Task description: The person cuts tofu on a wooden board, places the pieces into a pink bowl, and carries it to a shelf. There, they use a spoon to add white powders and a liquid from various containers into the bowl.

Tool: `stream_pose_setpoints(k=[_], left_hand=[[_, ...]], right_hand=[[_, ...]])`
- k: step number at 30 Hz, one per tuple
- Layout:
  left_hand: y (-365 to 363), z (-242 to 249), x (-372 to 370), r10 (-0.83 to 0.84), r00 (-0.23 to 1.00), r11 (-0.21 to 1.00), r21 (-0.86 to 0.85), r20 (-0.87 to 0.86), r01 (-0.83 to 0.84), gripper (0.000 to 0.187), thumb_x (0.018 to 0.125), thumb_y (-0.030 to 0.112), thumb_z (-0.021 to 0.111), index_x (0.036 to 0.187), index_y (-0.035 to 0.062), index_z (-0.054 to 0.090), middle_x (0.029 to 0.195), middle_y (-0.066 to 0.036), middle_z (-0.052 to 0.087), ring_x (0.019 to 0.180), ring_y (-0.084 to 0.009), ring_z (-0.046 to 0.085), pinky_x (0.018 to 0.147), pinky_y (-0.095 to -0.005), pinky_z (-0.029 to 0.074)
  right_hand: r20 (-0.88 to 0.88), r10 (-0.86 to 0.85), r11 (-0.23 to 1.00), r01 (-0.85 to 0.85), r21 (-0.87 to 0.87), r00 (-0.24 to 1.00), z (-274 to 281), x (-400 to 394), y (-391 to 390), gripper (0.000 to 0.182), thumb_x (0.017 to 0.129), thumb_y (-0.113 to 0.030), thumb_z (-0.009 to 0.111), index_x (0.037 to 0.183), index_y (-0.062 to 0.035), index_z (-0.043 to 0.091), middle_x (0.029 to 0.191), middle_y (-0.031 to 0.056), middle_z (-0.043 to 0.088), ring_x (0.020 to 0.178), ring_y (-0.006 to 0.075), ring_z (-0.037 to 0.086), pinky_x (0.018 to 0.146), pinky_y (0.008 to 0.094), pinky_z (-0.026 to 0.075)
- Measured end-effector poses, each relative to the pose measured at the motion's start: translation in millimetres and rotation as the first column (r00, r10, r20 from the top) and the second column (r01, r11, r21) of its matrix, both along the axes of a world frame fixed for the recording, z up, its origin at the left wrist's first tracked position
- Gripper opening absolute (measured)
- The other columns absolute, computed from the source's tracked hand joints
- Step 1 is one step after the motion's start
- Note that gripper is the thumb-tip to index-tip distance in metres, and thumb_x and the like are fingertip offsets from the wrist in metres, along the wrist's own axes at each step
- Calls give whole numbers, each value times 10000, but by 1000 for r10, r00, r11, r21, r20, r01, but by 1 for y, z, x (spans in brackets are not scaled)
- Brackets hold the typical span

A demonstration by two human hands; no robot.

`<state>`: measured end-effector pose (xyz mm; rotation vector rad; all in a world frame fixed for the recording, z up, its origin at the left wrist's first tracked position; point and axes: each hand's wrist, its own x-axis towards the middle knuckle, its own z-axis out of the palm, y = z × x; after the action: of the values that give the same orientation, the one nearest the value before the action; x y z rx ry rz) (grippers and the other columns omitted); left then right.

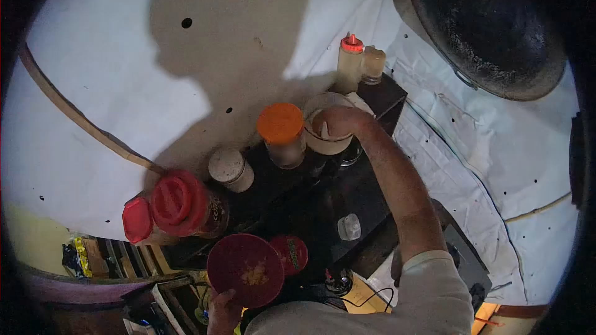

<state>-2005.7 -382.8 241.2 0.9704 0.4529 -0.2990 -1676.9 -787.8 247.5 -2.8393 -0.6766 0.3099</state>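
Note:
My left hand [225, 311] grips the rim of a dark red bowl [223, 260], tilted toward me, with a small heap of yellowish crumbly food [254, 274] in it. Up on the dark shelf, my right hand [338, 122] reaches down into a clear round tub [329, 146], its fingers curled. A pale tip [325, 129] shows by those fingers; I cannot tell what they hold. Just left of the tub stands a jar with an orange lid [280, 123]. Beside the bowl lies a red round lid [290, 255] with lettering.
A white-topped jar [231, 170] and red-lidded jars [178, 203] line the shelf to the left. Behind the tub stand a squeeze bottle with a red cap [351, 65] and a small jar [373, 65]. A big blackened pan [490, 31] hangs upper right. A clear small block [349, 227] sits on the dark surface.

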Motion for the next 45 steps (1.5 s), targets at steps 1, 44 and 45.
stream_pose_setpoints(k=[1, 44, 45], left_hand=[[0, -3, 2, 4, 1000, 999, -33, -29, -5, 809, 685, 122, 644, 1424, 31, 328, 1351, -181, 468, 1229, -368, 492, 1024, -525, 439], [-52, -23, 53, -145, 985, 989, -21, 97, 148, 764, 762, 33, 576, 1459, 85, 267, 1355, -146, 456, 1249, -293, 479, 1020, -452, 451], [-54, -26, 56, -132, 986, 990, -41, 101, 136, 728, 775, 27, 574, 1440, 65, 279, 1332, -158, 470, 1191, -298, 528, 951, -428, 512]], right_hand=[[-20, 75, 997, -74, 35, 997, -6, 2, -1, 259, 843, -145, 544, 1046, -71, 687, 1062, 148, 679, 972, 315, 646, 812, 402, 514], [-97, -409, 659, 367, 656, 907, 21, -34, -21, 201, 908, -82, 496, 857, 36, 650, 642, 81, 602, 513, 135, 598, 453, 300, 478], [-96, -406, 662, 365, 655, 909, 23, -35, -22, 201, 908, -82, 496, 857, 36, 650, 642, 81, 602, 513, 135, 598, 453, 300, 478]])
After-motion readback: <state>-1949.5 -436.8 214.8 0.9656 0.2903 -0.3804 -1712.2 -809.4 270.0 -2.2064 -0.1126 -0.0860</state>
